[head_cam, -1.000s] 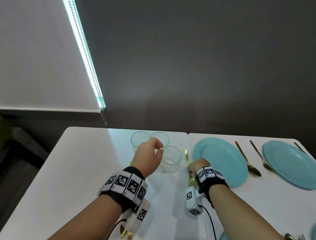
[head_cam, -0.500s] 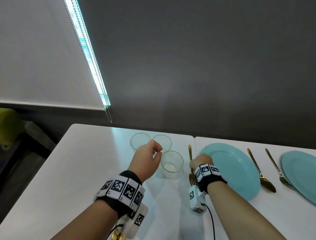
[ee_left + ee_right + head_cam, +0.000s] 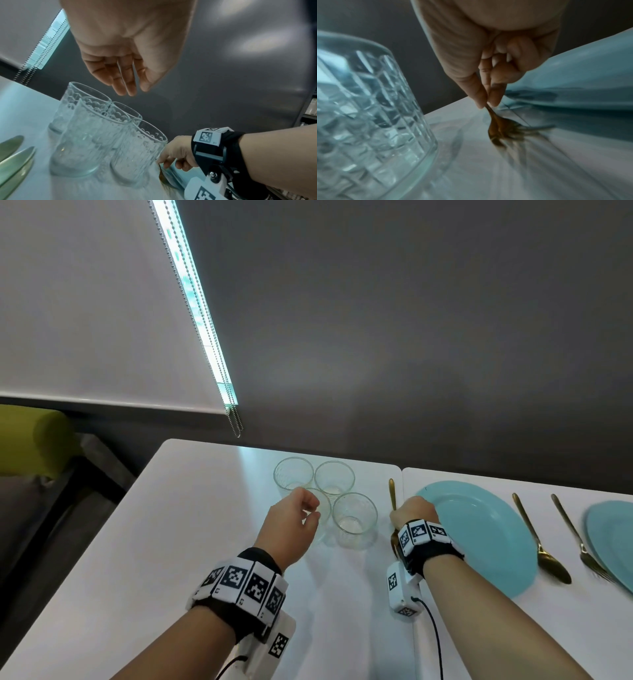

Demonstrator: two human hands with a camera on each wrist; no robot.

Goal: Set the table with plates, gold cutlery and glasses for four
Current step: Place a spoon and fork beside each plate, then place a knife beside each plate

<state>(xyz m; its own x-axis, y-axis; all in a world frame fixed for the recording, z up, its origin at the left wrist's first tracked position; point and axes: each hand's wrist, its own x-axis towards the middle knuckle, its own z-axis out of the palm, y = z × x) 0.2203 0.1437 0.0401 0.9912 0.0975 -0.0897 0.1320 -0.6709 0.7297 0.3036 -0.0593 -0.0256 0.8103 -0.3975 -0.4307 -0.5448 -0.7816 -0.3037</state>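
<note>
Right hand [image 3: 412, 510] pinching gold fork [image 3: 502, 127] — tines toward camera

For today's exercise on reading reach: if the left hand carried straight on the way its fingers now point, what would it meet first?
Most likely the rim of the nearest glass in the cluster: the left hand hovers above it, fingers pointing down, holding nothing. Depth is uncertain.

I am looking into what seems a home dining corner: a white table [image 3: 191, 508] pushed against a dark grey wall [image 3: 411, 320], a white roller blind [image 3: 85, 302] with a bead chain [image 3: 234, 419], and an olive-green cushioned seat [image 3: 30, 440] at the left.
</note>
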